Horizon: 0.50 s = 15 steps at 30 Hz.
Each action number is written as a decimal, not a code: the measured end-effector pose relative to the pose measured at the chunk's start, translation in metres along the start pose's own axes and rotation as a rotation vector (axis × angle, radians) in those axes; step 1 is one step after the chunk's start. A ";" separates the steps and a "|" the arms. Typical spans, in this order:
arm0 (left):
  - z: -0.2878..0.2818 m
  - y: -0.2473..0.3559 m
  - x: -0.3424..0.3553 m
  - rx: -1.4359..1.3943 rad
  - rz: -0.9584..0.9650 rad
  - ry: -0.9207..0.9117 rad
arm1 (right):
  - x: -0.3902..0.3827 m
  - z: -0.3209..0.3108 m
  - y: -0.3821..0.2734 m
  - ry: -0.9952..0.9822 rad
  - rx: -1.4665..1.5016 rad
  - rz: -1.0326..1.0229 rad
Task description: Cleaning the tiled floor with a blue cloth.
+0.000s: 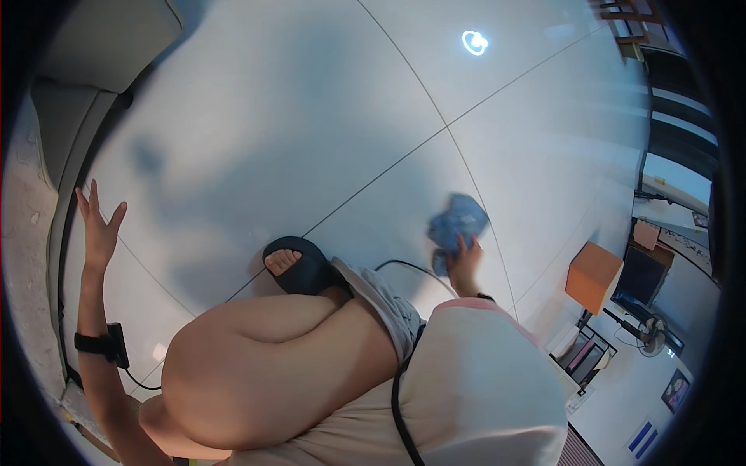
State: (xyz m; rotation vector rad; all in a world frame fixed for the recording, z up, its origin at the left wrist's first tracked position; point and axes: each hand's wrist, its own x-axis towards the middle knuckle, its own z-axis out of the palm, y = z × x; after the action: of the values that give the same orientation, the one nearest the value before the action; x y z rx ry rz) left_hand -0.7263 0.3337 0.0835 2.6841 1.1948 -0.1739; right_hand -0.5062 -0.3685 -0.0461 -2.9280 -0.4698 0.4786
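My right hand [465, 266] grips a crumpled blue cloth [457, 221] against or just above the pale tiled floor [350, 124]; the exact contact cannot be made out. The cloth and fingers are slightly blurred. Out at the left, my left hand [99, 233] has its fingers spread and holds nothing. It is nearest to the base of a sofa-like piece of furniture [58, 140]. On my left forearm is a black strap with a small dark device [118, 345], from which a cable runs.
My foot in a dark slipper [299, 268] stands between my hands, near a black cable [404, 264]. Over on the right are an orange box [594, 276], a fan [654, 335] and a dark rack [584, 356]. Wooden furniture [625, 19] sits at the far right.
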 end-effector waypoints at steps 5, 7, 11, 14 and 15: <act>0.028 0.050 0.007 -0.006 0.050 -0.037 | -0.020 -0.006 0.079 -0.050 -0.198 1.181; 0.031 0.059 0.001 -0.027 0.097 -0.063 | -0.002 -0.006 0.079 0.220 0.104 1.320; 0.038 0.046 -0.016 0.000 0.024 -0.083 | 0.060 0.007 0.006 0.475 0.082 0.441; 0.040 0.032 -0.027 -0.028 0.007 -0.089 | 0.130 -0.010 -0.093 0.447 0.052 -0.121; 0.043 0.027 -0.030 -0.017 -0.031 -0.086 | 0.147 -0.016 -0.132 0.434 0.074 -0.246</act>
State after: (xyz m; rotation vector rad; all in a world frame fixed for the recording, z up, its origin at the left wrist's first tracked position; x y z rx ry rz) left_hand -0.7274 0.2846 0.0511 2.6157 1.2070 -0.2800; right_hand -0.4053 -0.1979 -0.0488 -2.7338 -0.7120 -0.1651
